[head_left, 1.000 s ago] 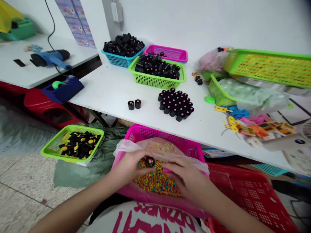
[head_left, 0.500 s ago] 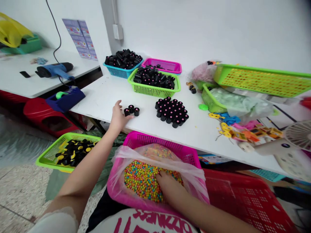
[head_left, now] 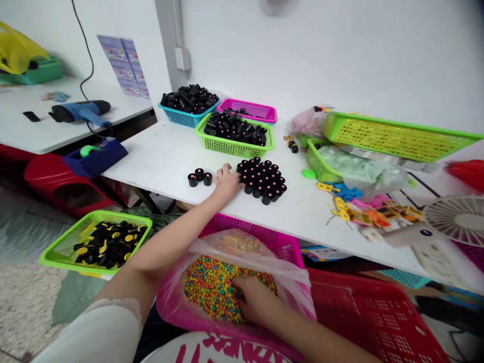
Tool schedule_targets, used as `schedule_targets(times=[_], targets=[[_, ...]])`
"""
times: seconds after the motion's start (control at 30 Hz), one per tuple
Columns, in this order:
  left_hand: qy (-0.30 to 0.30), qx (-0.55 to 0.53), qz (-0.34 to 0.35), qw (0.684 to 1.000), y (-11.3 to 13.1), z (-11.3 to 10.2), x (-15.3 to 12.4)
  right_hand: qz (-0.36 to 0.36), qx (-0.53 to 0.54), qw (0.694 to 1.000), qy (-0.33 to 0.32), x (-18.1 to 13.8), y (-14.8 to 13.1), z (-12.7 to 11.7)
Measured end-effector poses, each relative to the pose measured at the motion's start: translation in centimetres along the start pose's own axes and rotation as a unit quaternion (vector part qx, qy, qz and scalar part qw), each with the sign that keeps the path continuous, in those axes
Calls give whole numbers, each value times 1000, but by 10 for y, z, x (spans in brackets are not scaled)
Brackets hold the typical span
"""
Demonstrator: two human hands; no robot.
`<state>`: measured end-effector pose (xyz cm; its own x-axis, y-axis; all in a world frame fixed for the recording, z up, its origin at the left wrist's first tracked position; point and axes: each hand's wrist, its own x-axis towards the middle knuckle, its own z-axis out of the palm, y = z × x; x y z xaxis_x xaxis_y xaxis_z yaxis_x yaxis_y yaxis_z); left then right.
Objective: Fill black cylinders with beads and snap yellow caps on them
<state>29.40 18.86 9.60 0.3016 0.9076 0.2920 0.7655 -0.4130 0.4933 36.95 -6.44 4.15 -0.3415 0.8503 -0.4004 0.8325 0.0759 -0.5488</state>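
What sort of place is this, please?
Probably a small workshop: many black cylinders stand grouped on a white table, small coloured balls lie in an open plastic bag, and a blue power tool lies nearby.

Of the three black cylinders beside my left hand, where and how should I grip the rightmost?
Probably pinch the rightmost cylinder by its round side wall, coming from the right: it stands upright, and its two neighbours are on its left.

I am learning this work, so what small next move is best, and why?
Perhaps the left hand should take one of the clustered black cylinders: this hand is at their left edge, while the right hand is among colorful beads.
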Motion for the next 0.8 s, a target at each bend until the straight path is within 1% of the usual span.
schedule_targets(times=[0.1, 0.2, 0.3, 0.33, 0.37, 0.43, 0.53, 0.63, 0.7, 0.8], targets=[[-4, -17, 19, 1000, 0, -11, -2, 4, 12, 1000, 3, -1, 1, -1], [-27, -40, 62, 997, -2, -38, -18, 9, 36, 999, 4, -4, 2, -3], [-84, -100, 120, 984, -9, -70, -56, 5, 71, 997, 0, -9, 4, -7], [-108, -148, 138, 973, -12, -79, -73, 4, 83, 997, 1, -11, 5, -9], [-131, -189, 145, 962, -14, -87, -92, 4, 95, 995, 1, -13, 5, -12], [-182, -213, 136, 950, -19, -96, -131, 7, 118, 993, 6, -17, 6, -18], [-242, -212, 151, 935, -25, -94, -185, -2, 167, 985, 35, -24, 3, -30], [-268, -207, 132, 931, -27, -81, -223, -36, 191, 978, 73, -30, -3, -40], [-285, -195, 102, 933, -26, -73, -236, -70, 164, 979, 96, -32, -7, -42], [-312, -184, 85, 928, -24, -67, -240, -140, 86, 977, 139, -34, -12, -39]])
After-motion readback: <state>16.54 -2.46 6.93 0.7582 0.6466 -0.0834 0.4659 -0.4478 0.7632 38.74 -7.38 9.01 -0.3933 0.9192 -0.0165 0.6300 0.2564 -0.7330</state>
